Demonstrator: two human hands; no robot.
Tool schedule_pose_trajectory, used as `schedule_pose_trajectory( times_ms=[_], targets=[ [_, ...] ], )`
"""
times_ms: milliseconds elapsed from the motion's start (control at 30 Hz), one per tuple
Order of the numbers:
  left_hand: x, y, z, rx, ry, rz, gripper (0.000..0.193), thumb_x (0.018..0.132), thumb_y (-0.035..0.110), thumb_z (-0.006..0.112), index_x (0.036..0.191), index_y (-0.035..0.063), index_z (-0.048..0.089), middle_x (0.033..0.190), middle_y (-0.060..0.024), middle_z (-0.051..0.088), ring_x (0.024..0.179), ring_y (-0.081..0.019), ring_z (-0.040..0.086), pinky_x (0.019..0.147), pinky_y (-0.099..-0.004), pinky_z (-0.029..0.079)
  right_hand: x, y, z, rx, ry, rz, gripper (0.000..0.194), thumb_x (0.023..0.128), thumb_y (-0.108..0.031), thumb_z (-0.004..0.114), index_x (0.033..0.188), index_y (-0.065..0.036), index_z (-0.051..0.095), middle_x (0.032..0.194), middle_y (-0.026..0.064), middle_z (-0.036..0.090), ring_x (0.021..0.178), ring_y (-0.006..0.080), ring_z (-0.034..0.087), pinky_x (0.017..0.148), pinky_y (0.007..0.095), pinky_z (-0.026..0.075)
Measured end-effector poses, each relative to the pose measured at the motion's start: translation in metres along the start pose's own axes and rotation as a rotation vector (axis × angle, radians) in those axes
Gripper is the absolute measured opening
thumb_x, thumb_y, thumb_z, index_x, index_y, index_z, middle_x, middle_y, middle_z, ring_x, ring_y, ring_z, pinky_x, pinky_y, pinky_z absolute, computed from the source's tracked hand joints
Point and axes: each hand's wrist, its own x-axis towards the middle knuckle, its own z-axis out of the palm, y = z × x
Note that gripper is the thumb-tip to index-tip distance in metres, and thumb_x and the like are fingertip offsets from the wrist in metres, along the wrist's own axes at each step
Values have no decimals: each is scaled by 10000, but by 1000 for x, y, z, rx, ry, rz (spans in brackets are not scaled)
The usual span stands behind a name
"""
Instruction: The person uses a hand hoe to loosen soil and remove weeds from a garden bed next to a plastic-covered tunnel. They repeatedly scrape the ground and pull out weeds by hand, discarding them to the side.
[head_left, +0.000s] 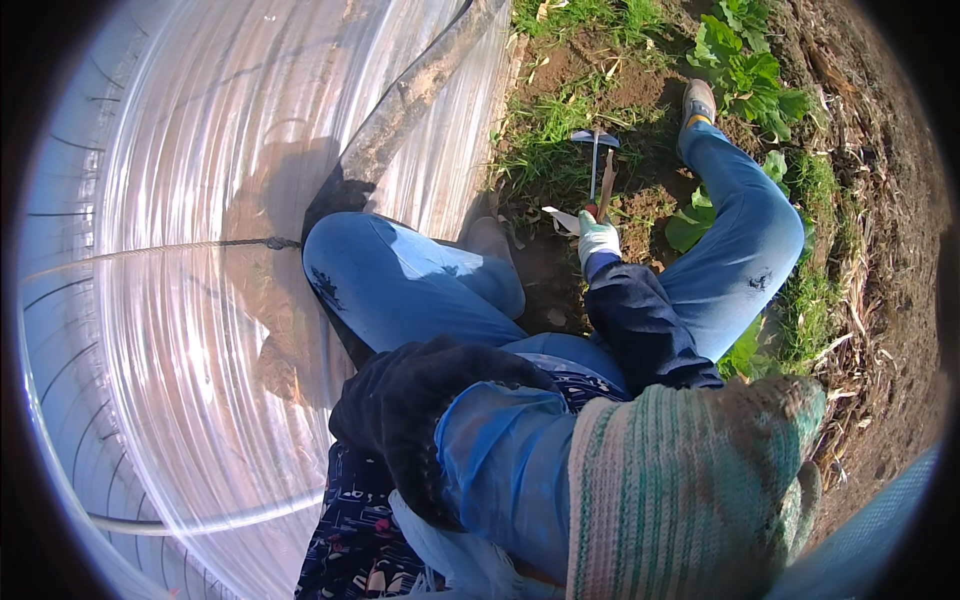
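My right hand (599, 238), in a white and green knit glove, grips the red handle of a small hand hoe (594, 171). Its thin metal shaft points away from me, and the wide blade sits over grass and soil between my feet. A flat brown strip (606, 186), perhaps wood or dry stalk, rises beside the shaft at the same hand. Close to the camera, my left hand (697, 465) wears a soiled green and white striped knit glove above a blue sleeve cover. Its fingers are turned away, so I cannot see whether they hold anything.
Clear plastic sheeting (202, 337) of a tunnel slopes up at left, crossed by a knotted rope (276, 243). Leafy green plants (750, 82) grow by my right shoe (699, 103). Dry straw (847, 300) lines the right side. Weedy grass (559, 142) grows beside the plastic's edge.
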Motion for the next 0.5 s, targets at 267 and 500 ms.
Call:
schedule_pose_trajectory(
  times_ms=[267, 500],
  targets=[
    [15, -7, -3, 218, -13, 97, 227, 778, 230, 759, 990, 148, 761, 918, -55, 736, 840, -232, 695, 903, -418, 519, -10, -15, -2, 127, -33, -21, 302, 938, -288, 670, 1022, 1, 666, 714, 19, 599, 619, 130, 526, 589, 310, 424],
    [11, -104, -58, 837, -253, -87, 284, 775, 238, 780, 1039, 137, 754, 907, -51, 745, 848, -251, 702, 943, -415, 506, -15, -17, -7, 204, -43, 21, 315, 914, -269, 687, 1078, -6, 630, 791, 80, 660, 581, 169, 594, 525, 321, 486]
  ],
)
